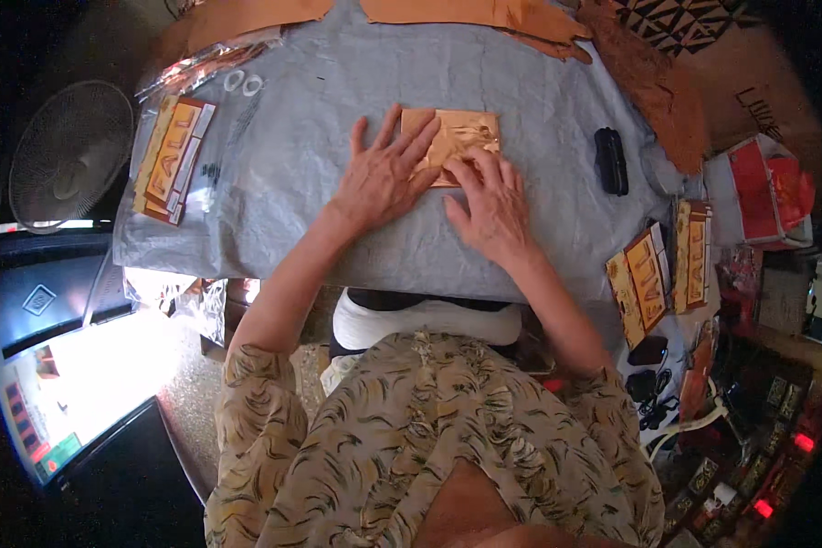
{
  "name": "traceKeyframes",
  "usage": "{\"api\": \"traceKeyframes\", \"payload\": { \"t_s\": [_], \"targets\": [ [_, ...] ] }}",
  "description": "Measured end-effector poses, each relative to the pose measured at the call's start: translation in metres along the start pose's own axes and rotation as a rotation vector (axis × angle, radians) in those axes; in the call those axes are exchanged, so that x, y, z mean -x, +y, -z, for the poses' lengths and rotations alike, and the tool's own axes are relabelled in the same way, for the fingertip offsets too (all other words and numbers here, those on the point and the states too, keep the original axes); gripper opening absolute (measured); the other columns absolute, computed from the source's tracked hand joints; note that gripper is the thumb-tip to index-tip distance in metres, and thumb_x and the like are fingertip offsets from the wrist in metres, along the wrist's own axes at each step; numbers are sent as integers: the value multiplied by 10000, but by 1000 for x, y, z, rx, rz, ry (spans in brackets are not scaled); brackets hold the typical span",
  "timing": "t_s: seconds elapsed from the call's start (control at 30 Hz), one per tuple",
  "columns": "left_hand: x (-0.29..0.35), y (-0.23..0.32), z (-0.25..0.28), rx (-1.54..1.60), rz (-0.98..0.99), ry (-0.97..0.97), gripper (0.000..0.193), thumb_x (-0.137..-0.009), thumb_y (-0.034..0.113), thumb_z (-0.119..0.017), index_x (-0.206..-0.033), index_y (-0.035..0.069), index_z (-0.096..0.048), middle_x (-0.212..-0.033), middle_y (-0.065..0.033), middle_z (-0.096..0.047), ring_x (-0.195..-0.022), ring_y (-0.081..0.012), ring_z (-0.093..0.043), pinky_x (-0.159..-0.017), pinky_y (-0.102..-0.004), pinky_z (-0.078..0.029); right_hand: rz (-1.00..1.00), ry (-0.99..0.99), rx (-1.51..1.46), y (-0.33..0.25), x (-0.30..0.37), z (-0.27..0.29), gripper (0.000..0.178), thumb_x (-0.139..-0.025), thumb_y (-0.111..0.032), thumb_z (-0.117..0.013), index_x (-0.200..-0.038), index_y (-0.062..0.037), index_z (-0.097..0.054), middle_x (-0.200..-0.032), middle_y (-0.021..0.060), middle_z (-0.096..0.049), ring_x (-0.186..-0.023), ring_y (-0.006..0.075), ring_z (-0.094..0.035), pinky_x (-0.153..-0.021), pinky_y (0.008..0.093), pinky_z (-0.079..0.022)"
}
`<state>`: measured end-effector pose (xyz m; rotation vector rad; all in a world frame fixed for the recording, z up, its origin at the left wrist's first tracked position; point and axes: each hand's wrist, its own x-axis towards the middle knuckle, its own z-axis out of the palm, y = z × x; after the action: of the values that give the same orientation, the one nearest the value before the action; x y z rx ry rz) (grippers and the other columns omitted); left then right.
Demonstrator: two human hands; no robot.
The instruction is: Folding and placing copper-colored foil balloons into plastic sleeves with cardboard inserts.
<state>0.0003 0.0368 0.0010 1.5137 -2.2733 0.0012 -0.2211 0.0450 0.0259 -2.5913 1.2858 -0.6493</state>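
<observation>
A small square of shiny copper-coloured foil sheet [477, 128] lies on the grey covered table, its surface creased with raised marks. My left hand [377, 178] rests flat over its left edge, fingers spread and holding nothing. On the lower right part of the sheet, my right hand [498, 205] touches down with bent fingers, the thumb held apart. No tool shows in the right hand, though its fingertips are partly hidden.
Two white rings [243, 83] lie at the far left, above a printed card strip [173, 160]. A black case [611, 162] sits at the right. Two more printed cards [642, 288] are by the right edge. Brown leather-like pieces [447, 11] line the far edge. A fan [70, 155] stands left.
</observation>
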Motion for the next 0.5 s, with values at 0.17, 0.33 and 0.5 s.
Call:
{"api": "traceKeyframes", "payload": {
  "t_s": [0.17, 0.33, 0.5],
  "targets": [
    [5, 2, 39, -33, -142, -2, 683, -930, 376, -674, -1550, 173, -469, -1632, -52, -422, -1568, -341, -273, -1207, -688, -149, -25, -36, 60, 4, -2, -3, 521, -867, -267, -728, -1348, -112, -601, -1387, 130, -512, -1257, 354, -488, -1061, 494, -392],
    [-1, 1, 32, -131, -405, 47, 525, -862, 226, -698, -1370, 109, -644, -1603, -22, -465, -1568, -296, -289, -1247, -632, -163, -23, -39, 83, -4, -6, 4, 460, -879, -280, -728, -1300, -116, -636, -1373, 115, -537, -1255, 319, -504, -1038, 477, -393],
    [-16, 9, 50, -145, -487, 62, 324, -856, 140, -681, -1167, 89, -754, -1536, -44, -540, -1545, -258, -342, -1251, -596, -202, 9, 78, 124, 0, -10, -12, 307, -905, -259, -718, -1175, -114, -694, -1249, 84, -617, -1186, 274, -560, -1015, 465, -390]
  ]
}}
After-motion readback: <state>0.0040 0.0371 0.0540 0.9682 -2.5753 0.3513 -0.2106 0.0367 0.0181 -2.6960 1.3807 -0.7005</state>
